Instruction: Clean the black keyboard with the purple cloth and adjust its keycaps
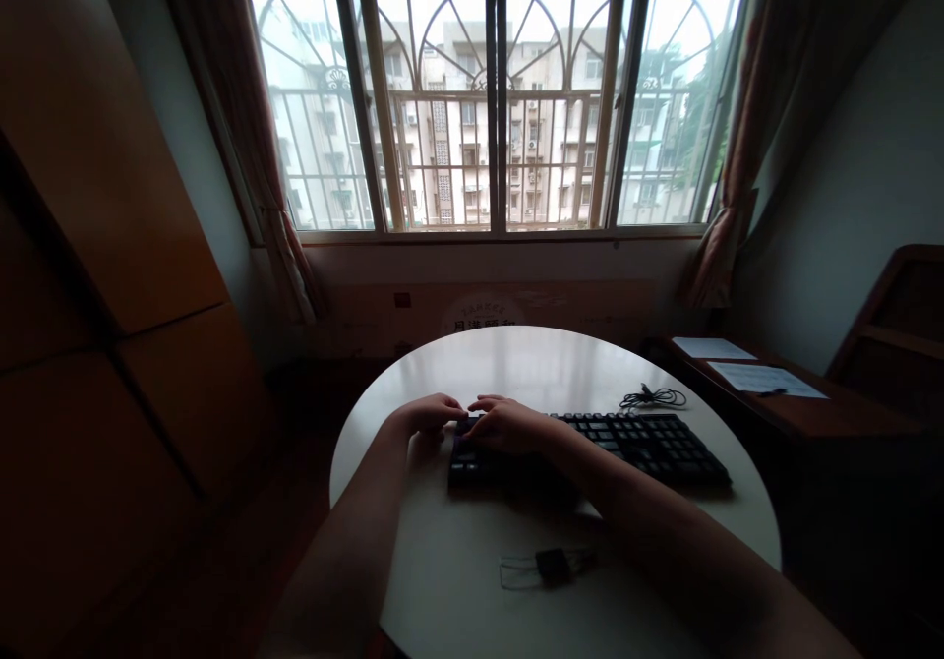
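Black keyboard (619,443), long axis crosswise, number pad (682,446) seemingly at right

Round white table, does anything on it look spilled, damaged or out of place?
No spill or clear damage shows. Mildly odd, perhaps: a small black piece with wire loops lies loose, nearer the camera than the keyboard and bundled cable.

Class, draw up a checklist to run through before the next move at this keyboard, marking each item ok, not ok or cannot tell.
1. Keyboard lying wholly on the white table: ok.
2. Keyboard's left end fully visible: not ok; the right hand covers part of it.
3. Left hand near the keyboard's far left corner: ok.
4. Anything pinched in either hand: cannot tell; too dark and small.
5. Coiled cable clear of both hands: ok.
6. Wire-ended black item out of the hands: ok.
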`<act>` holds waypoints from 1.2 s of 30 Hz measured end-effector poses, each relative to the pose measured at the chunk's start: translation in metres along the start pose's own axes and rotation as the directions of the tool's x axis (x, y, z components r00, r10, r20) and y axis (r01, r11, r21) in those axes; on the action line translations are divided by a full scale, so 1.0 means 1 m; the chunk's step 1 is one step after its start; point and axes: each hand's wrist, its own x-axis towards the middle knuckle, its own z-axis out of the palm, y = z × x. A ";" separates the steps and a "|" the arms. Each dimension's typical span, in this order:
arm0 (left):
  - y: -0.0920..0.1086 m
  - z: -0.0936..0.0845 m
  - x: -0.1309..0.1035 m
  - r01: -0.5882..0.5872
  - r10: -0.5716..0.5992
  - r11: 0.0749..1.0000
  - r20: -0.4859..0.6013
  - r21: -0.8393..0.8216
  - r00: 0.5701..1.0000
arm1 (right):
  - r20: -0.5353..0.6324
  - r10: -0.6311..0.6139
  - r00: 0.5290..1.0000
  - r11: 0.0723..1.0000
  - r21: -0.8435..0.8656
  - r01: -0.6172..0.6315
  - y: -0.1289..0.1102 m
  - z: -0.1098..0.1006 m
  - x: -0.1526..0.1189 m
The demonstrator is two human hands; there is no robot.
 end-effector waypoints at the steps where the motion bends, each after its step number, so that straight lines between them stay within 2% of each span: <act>1: 0.000 0.000 0.000 -0.001 0.001 1.000 0.011 -0.011 1.000 | 0.000 0.016 1.000 1.000 0.001 -0.016 0.000 0.000 -0.001; 9: 0.006 0.004 -0.003 -0.003 0.003 1.000 -0.015 0.021 1.000 | 0.011 0.073 0.997 0.997 0.004 -0.073 -0.010 0.010 0.000; 16: 0.000 0.001 0.000 0.000 0.001 1.000 -0.027 0.027 1.000 | 0.052 0.036 0.998 0.998 -0.062 -0.032 -0.008 -0.002 0.002; 24: 0.000 -0.001 0.002 0.017 -0.016 0.999 -0.027 0.052 1.000 | 0.042 0.004 0.999 0.996 -0.092 0.000 -0.013 -0.011 -0.003; 30: 0.004 0.001 -0.003 0.014 -0.011 0.998 -0.037 0.065 0.999 | -0.011 -0.082 0.997 0.987 -0.137 0.080 -0.019 -0.013 -0.005; 36: 0.005 0.002 -0.006 -0.002 0.002 0.999 -0.003 0.033 1.000 | -0.055 -0.135 0.989 0.968 -0.219 0.119 -0.034 -0.019 -0.005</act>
